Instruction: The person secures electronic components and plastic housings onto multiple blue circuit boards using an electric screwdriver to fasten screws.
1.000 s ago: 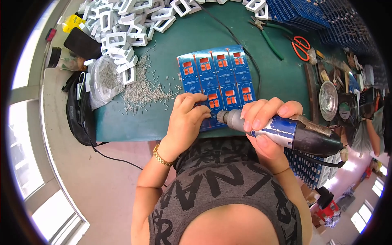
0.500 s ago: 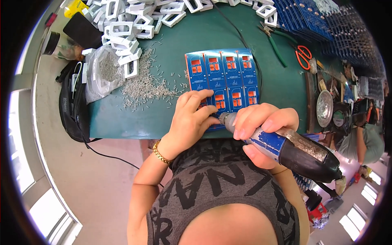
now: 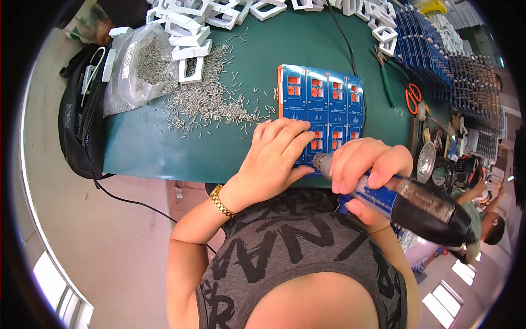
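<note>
A panel of blue printed circuit boards [image 3: 319,114], with orange showing through its cut-outs, lies near the green table's front edge. Stretched over its lower left part, my left hand [image 3: 276,156] rests with fingers extended and thumb apart. My right hand [image 3: 370,164] is wrapped round a blue and black electric screwdriver [image 3: 430,211], held slanted with its nose toward the panel's near edge. That nose is close to my left thumb; its bit and any screw under it are hidden. Left of the panel spreads a heap of small silver screws [image 3: 211,104].
A clear plastic bag of screws [image 3: 148,66] stands left, beside a black bag [image 3: 82,120]. White plastic frames [image 3: 186,30] pile up at the back. Green-handled pliers [image 3: 388,88], orange-handled scissors [image 3: 412,98] and stacked blue boards [image 3: 422,44] are right. Another person [image 3: 482,219] sits far right.
The view has shifted, so the table's things appear moved. My left fingers have gone from bent near the screwdriver's nose to laid out across the panel. My right hand still holds the screwdriver.
</note>
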The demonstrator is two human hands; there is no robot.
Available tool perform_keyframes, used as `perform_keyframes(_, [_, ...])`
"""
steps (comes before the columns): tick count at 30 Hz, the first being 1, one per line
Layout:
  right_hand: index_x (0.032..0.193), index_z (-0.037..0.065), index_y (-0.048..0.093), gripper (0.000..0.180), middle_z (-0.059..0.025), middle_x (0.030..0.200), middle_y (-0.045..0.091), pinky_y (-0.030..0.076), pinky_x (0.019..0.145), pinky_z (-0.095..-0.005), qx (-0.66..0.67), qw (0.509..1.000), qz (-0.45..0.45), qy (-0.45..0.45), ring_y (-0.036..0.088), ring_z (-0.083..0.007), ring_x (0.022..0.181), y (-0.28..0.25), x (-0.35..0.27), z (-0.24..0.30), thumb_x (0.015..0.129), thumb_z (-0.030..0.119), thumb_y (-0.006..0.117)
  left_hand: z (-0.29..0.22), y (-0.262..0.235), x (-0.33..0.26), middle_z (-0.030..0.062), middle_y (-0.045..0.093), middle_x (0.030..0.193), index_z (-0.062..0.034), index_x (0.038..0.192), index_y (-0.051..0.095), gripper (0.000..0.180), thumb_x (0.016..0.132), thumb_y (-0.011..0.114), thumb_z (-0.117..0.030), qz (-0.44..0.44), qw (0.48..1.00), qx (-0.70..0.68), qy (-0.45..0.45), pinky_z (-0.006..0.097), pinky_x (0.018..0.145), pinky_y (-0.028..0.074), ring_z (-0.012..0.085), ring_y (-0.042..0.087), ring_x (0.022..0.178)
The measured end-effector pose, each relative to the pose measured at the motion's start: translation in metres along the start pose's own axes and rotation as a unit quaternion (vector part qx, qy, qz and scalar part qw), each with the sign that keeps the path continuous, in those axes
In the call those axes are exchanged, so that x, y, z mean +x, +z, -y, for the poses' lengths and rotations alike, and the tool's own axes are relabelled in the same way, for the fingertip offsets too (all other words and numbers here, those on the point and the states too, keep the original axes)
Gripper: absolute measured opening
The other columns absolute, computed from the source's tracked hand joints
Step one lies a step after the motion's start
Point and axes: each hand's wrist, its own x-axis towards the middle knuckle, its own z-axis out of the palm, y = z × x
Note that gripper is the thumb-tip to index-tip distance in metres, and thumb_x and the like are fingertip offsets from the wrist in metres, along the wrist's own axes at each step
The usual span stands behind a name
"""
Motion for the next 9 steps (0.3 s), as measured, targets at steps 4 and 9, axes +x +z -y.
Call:
perform_keyframes(4, [0.101,0.01,0.049,0.04,-0.0121,0.078,0.062,0.05,0.06,-0.035,0.005,0.999,-0.053,-0.005,0.061,-0.0235,0.067,0.002,-0.002,-0.001,0.07,0.0,0.073,0.0,0.001,-0.002,0.0095,0.052,0.127,-0.0063,0.125,0.053,0.066,0.067,0.081,-0.02,-0.004,1.0,0.001,-0.006,0.048,0.1,0.035,0.0294,0.047,0.12])
perform_keyframes(9, [0.112,0.015,0.042,0.047,-0.0061,0.079,0.063,0.051,0.066,-0.0377,0.037,0.999,0.001,-0.036,0.064,-0.0221,0.062,-0.031,-0.01,-0.005,0.079,0.017,0.076,0.001,0.004,0.0,0.0103,0.052,0.129,-0.0076,0.126,0.053,0.065,0.069,0.081,-0.021,0.008,1.0,0.009,0.001,0.049,0.102,0.034,0.0291,0.047,0.12])
